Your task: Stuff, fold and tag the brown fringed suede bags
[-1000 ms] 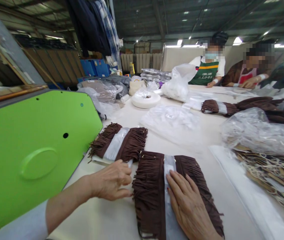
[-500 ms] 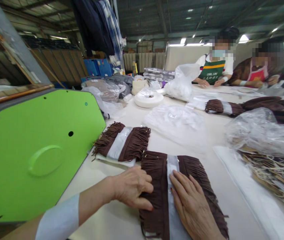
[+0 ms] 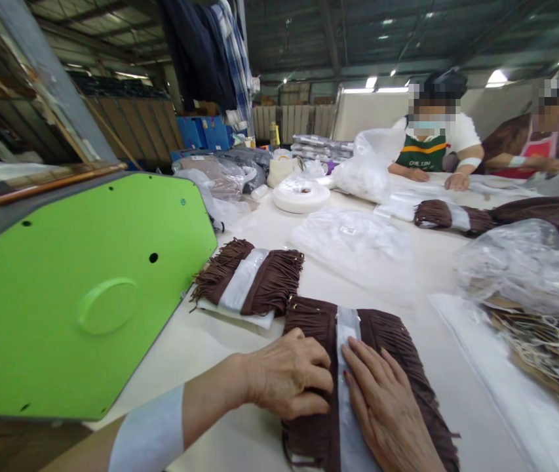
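A dark brown folded fabric piece with fringes (image 3: pixel 390 331) lies on the table in front of me, a pale shiny strip (image 3: pixel 348 321) running down its middle. My left hand (image 3: pixel 291 373) is on its left part, with bent fingers and thumb drawn close together at the fringe; the fingertips are partly hidden. Stretched flat, my right hand (image 3: pixel 382 400) presses on the strip and the fabric to its right. Just beyond, to the left, a similar fringed brown bundle (image 3: pixel 279 285) with a pale band rests on a white layer.
A green machine panel (image 3: pixel 112 262) stands at the left. Behind are a white tape roll (image 3: pixel 301 196) and a clear plastic bag (image 3: pixel 352 242). To the right lie corded tags (image 3: pixel 549 354) under plastic and more brown fringed goods (image 3: pixel 456 215). Two people work across the table.
My left hand has moved right across the fringe toward the pale strip, its fingers closer together. My right hand stays flat on the piece. The view has shifted slightly left.
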`<state>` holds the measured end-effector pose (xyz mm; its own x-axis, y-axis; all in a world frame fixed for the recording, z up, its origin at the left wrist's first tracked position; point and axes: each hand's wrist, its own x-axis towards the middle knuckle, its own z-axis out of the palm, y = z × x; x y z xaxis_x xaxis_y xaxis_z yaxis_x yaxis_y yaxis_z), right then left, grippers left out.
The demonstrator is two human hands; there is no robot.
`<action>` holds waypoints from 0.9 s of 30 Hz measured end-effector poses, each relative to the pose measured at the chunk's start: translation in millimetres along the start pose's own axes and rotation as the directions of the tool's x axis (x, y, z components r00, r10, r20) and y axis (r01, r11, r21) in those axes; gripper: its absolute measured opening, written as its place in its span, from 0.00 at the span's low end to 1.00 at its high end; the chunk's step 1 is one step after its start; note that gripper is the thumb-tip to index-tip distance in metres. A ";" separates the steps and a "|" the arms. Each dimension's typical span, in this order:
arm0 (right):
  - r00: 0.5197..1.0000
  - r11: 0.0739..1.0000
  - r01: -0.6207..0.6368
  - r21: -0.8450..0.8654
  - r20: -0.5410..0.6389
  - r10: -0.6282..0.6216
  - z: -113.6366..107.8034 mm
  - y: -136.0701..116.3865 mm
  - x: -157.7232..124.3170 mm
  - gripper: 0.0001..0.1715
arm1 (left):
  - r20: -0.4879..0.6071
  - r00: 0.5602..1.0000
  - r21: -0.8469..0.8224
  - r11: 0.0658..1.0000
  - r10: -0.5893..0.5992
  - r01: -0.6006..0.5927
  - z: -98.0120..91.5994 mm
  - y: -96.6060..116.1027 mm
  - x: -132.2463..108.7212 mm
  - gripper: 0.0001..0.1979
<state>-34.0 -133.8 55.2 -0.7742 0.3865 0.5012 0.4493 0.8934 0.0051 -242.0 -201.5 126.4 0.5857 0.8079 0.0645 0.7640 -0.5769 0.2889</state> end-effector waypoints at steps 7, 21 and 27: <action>0.999 0.999 -0.038 0.019 -0.006 0.038 -1.7 -1.9 1.3 0.20 | 0.235 0.924 0.069 0.953 -0.302 0.294 3.9 -17.8 -72.2 0.12; 1.000 1.000 -0.006 0.013 0.007 0.006 1.7 -0.1 -1.8 0.21 | -0.079 0.972 0.088 0.969 -0.222 0.229 21.4 4.8 -56.9 0.07; 1.000 0.999 -0.019 0.026 -0.012 0.019 3.2 -0.4 -0.8 0.20 | -0.262 0.865 -0.138 0.903 -0.429 0.406 39.1 19.1 -83.4 0.03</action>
<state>-35.0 -133.7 52.0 -0.7600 0.4005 0.5118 0.4517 0.8918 -0.0271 -265.7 -284.6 89.2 0.1081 0.9773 0.1820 0.8906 -0.1766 0.4191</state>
